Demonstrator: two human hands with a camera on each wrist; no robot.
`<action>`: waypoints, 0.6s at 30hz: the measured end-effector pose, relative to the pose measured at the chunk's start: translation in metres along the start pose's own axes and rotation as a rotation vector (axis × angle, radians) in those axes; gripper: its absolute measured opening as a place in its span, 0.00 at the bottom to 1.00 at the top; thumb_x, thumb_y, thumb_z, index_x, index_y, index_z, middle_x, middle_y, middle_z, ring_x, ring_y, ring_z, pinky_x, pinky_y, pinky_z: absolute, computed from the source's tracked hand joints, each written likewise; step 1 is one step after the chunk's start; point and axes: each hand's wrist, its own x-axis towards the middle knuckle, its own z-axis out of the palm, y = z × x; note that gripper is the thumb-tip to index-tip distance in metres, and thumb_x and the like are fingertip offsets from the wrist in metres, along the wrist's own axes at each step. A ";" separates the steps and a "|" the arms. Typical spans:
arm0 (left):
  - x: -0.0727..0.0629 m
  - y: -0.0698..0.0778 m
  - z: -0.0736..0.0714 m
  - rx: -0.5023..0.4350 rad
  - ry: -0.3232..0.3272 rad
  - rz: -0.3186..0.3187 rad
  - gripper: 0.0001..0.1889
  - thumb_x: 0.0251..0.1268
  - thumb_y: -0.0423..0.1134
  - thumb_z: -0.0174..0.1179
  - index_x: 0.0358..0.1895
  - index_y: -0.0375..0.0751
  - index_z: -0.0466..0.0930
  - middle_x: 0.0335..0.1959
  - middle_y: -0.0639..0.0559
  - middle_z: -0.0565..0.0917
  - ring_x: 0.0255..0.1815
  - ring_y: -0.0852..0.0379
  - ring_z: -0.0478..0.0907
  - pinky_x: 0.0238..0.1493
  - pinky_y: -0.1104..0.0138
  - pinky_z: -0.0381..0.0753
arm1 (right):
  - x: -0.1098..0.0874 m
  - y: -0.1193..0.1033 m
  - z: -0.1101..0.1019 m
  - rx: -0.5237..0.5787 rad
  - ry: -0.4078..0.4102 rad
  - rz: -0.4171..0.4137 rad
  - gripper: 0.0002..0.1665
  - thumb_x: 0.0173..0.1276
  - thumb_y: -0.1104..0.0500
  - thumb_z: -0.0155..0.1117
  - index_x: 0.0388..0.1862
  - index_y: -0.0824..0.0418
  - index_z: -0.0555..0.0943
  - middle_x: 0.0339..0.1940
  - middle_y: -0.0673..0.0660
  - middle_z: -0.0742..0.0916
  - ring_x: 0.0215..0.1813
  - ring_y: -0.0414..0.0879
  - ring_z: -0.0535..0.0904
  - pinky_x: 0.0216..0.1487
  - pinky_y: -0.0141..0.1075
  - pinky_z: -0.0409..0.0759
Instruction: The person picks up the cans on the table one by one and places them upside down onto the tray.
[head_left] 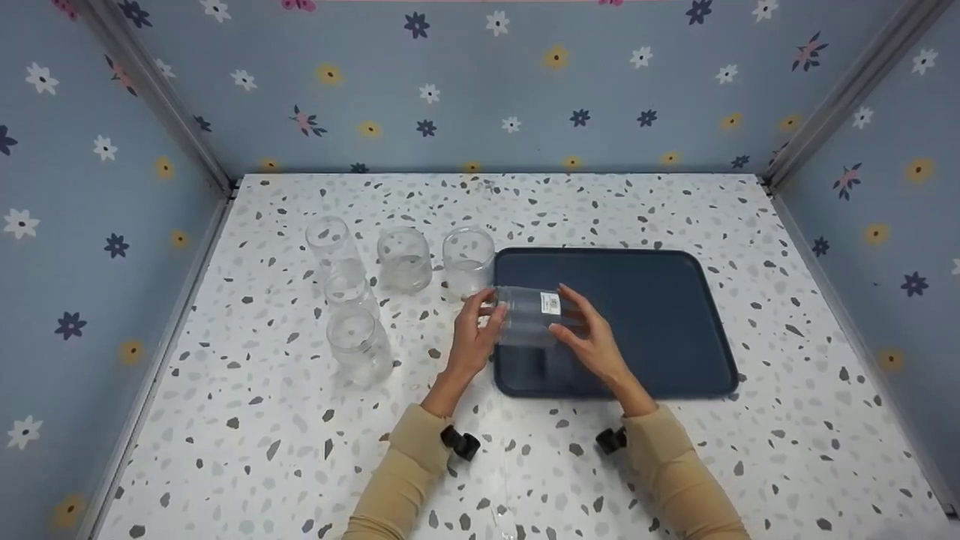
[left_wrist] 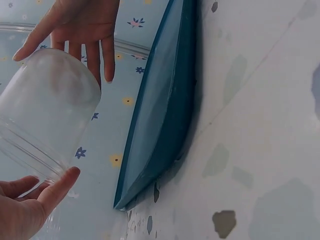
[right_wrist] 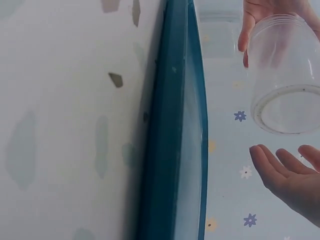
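Note:
A clear glass jar (head_left: 521, 319) with a small white label (head_left: 550, 303) is held sideways above the left part of a dark blue tray (head_left: 637, 322). My left hand (head_left: 472, 334) grips it at the threaded mouth end, thumb and fingers about the rim, as the left wrist view also shows on the jar (left_wrist: 55, 90). My right hand (head_left: 596, 345) is by the base end. Seen from the right wrist, the fingers of that right hand (right_wrist: 290, 175) are spread and stand slightly apart from the jar's base.
Several more clear glass jars stand left of the tray, among them a front jar (head_left: 360, 349), a back jar (head_left: 405, 259) and one jar (head_left: 466, 259) close to the tray's left edge. Flower-patterned walls (head_left: 480, 82) enclose the speckled table (head_left: 247, 450).

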 end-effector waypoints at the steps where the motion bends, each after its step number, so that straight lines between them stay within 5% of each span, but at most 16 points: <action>1: 0.000 0.000 0.000 -0.003 0.002 0.001 0.20 0.63 0.32 0.48 0.55 0.22 0.64 0.47 0.33 0.71 0.43 0.43 0.74 0.35 0.59 0.78 | 0.000 0.000 0.000 0.009 -0.004 0.003 0.35 0.58 0.70 0.59 0.63 0.74 0.58 0.60 0.72 0.67 0.55 0.64 0.69 0.48 0.57 0.68; 9: -0.003 0.004 0.003 -0.037 0.002 0.007 0.18 0.63 0.31 0.45 0.54 0.23 0.66 0.47 0.33 0.72 0.43 0.42 0.74 0.39 0.57 0.75 | 0.000 -0.003 0.000 0.125 -0.041 0.029 0.36 0.58 0.73 0.57 0.64 0.74 0.56 0.61 0.71 0.65 0.56 0.65 0.66 0.48 0.54 0.69; 18: -0.003 0.004 0.004 -0.094 0.006 0.031 0.17 0.62 0.28 0.44 0.53 0.21 0.66 0.46 0.32 0.72 0.40 0.41 0.75 0.45 0.59 0.73 | 0.000 -0.003 0.002 0.213 -0.010 0.008 0.33 0.58 0.73 0.55 0.63 0.75 0.57 0.55 0.70 0.70 0.53 0.59 0.70 0.42 0.38 0.74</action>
